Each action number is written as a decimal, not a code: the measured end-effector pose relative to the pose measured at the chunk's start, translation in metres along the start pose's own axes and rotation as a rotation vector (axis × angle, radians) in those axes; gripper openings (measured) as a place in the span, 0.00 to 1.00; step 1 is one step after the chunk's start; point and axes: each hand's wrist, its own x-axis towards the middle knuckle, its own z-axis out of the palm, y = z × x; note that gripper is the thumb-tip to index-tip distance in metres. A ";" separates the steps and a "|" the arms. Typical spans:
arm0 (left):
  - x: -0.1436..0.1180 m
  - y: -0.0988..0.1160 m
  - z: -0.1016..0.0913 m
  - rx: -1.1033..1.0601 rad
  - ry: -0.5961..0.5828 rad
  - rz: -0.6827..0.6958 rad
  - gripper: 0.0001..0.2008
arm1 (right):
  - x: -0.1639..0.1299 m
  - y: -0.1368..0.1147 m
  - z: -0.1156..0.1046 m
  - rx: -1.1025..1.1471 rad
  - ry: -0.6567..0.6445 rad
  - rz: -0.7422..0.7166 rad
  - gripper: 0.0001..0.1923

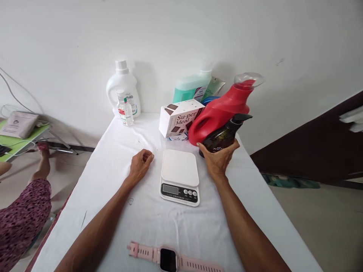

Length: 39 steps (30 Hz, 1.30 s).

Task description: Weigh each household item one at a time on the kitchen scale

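1. The right hand wraps its fingers around the base of a dark pump bottle, which tilts just beside the right edge of the white-covered table and looks lifted clear of the cloth, though its underside is hidden.
2. The left hand rests on the cloth left of the scale, fingers loosely curled together and holding nothing.
3. The kitchen scale sits at the table's middle with a bare platform; by my judgement the bottle is not yet weighed, so placing it and reading the display remain.
4. Count along the far edge: one white jug, one small clear bottle, one Super Meal box, one red jug leaning, one teal bottle, plus a pouch and a blue thing behind, partly hidden.
5. One pink watch lies at the near edge.
6. Another person's patterned sleeve shows off the left edge.
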 end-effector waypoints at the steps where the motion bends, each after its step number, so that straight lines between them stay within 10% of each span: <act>1: -0.001 0.000 0.000 -0.005 0.004 0.005 0.10 | -0.001 -0.002 -0.002 0.012 -0.018 -0.008 0.59; 9: 0.023 0.000 -0.015 -0.249 0.035 -0.076 0.20 | -0.035 -0.005 -0.031 0.128 -0.152 0.198 0.64; 16: 0.133 0.017 -0.062 0.038 0.627 0.001 0.34 | -0.049 -0.003 -0.042 0.193 -0.084 0.318 0.42; 25: 0.208 0.008 -0.066 0.201 0.633 -0.127 0.27 | -0.042 -0.006 -0.043 0.198 -0.058 0.317 0.34; 31: 0.192 0.011 -0.074 0.223 0.600 -0.103 0.27 | -0.038 0.006 -0.035 0.204 -0.020 0.267 0.32; 39: 0.084 0.031 -0.078 0.029 0.411 0.061 0.26 | -0.034 0.010 -0.028 0.309 0.014 0.269 0.29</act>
